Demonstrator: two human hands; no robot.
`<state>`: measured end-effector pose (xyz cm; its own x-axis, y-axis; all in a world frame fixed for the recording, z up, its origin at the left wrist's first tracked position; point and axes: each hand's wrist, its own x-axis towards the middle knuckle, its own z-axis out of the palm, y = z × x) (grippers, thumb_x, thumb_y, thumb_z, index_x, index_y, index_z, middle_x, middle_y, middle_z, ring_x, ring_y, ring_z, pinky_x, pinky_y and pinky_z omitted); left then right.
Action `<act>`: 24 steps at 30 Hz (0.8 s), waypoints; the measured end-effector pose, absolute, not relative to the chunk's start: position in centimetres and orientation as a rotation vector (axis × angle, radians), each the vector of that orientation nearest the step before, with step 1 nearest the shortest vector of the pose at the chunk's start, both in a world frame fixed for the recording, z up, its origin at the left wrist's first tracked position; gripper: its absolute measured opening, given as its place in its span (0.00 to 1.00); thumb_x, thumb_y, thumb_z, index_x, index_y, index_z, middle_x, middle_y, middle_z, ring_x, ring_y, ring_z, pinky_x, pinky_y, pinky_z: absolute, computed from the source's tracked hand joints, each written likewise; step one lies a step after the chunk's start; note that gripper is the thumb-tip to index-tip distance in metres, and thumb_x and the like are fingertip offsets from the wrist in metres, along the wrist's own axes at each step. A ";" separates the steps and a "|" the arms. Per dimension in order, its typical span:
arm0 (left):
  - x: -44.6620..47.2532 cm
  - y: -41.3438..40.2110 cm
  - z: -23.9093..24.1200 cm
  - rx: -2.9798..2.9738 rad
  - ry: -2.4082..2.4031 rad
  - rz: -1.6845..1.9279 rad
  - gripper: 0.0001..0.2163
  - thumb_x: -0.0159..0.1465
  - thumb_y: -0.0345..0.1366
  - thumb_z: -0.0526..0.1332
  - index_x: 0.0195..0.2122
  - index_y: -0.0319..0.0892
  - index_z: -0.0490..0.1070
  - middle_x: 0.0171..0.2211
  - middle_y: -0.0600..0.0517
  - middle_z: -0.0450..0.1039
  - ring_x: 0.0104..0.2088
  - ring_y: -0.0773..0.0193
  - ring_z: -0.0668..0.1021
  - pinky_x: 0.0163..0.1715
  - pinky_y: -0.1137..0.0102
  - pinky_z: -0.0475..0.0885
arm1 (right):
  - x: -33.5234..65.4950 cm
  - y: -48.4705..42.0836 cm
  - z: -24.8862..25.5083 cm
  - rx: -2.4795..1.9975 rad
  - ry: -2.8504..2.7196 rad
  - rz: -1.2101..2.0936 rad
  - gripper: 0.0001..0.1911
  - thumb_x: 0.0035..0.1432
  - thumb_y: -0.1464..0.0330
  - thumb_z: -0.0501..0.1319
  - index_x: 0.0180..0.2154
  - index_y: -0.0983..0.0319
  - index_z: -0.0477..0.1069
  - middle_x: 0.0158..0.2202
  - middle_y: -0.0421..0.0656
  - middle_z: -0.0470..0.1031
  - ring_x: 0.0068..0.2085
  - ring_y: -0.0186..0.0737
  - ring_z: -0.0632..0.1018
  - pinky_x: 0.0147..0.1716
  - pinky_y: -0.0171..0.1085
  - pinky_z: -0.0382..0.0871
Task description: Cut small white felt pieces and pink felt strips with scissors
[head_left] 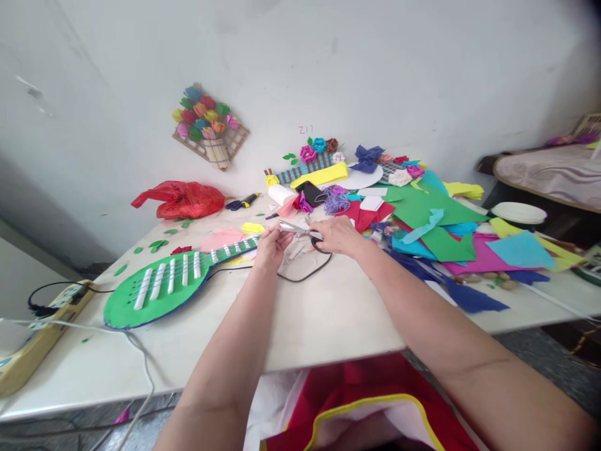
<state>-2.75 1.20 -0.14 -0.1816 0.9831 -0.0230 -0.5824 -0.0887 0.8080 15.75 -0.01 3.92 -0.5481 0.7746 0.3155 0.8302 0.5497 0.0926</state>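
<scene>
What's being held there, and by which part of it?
Scissors, held by their black handles in the right grip. The left grip is by the blade tips; whether it holds anything can't be told.

Bright, smooth metal on the blades of the scissors (297, 228), dark plastic-looking handles behind; over to the bag (188, 202), thin, crinkled, glossy red plastic! The tabletop (323, 313) looks smooth, the green sheet (436, 207) matt and papery, the lattice (241, 136) wooden, the red garment (361, 377) soft cloth, the wall (399, 75) flat matt.
</scene>
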 end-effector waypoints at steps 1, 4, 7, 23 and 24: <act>-2.7 1.2 -0.1 0.649 0.830 1.592 0.04 0.58 0.26 0.56 0.32 0.36 0.69 0.22 0.49 0.74 0.24 0.66 0.78 0.29 0.74 0.74 | 15.8 0.0 3.9 -1.345 -2.552 -0.348 0.22 0.52 0.57 0.56 0.47 0.60 0.68 0.40 0.48 0.76 0.40 0.47 0.76 0.32 0.37 0.58; -2.8 1.1 -0.1 0.616 0.826 1.574 0.03 0.58 0.26 0.56 0.31 0.37 0.69 0.22 0.50 0.74 0.25 0.66 0.78 0.28 0.74 0.74 | 15.8 -0.2 4.1 -1.352 -2.561 -0.365 0.21 0.52 0.60 0.56 0.48 0.60 0.67 0.41 0.48 0.76 0.40 0.47 0.75 0.32 0.37 0.58; -2.9 1.2 -0.1 0.601 0.826 1.558 0.03 0.58 0.27 0.56 0.31 0.38 0.69 0.23 0.49 0.74 0.25 0.66 0.78 0.29 0.74 0.74 | 15.7 -0.3 4.2 -1.368 -2.568 -0.353 0.20 0.53 0.61 0.56 0.48 0.61 0.67 0.41 0.48 0.76 0.41 0.46 0.75 0.32 0.36 0.58; -2.9 0.9 0.2 0.510 0.804 1.513 0.05 0.59 0.27 0.54 0.30 0.37 0.69 0.25 0.47 0.75 0.28 0.64 0.79 0.31 0.73 0.74 | 15.9 0.0 4.1 -1.344 -2.558 -0.393 0.21 0.53 0.62 0.56 0.49 0.59 0.68 0.41 0.47 0.76 0.41 0.45 0.75 0.31 0.35 0.57; -2.9 0.9 0.2 0.501 0.811 1.502 0.05 0.59 0.27 0.54 0.30 0.38 0.68 0.25 0.47 0.75 0.29 0.64 0.79 0.31 0.74 0.74 | 16.0 0.0 4.1 -1.344 -2.563 -0.389 0.21 0.53 0.62 0.56 0.49 0.58 0.68 0.41 0.47 0.76 0.41 0.45 0.75 0.30 0.35 0.57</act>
<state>-2.90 0.87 0.20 -0.1112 0.9810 -0.1591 -0.6713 0.0439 0.7399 15.98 0.04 4.09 -0.5568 0.7689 0.3142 0.8275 0.5461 0.1301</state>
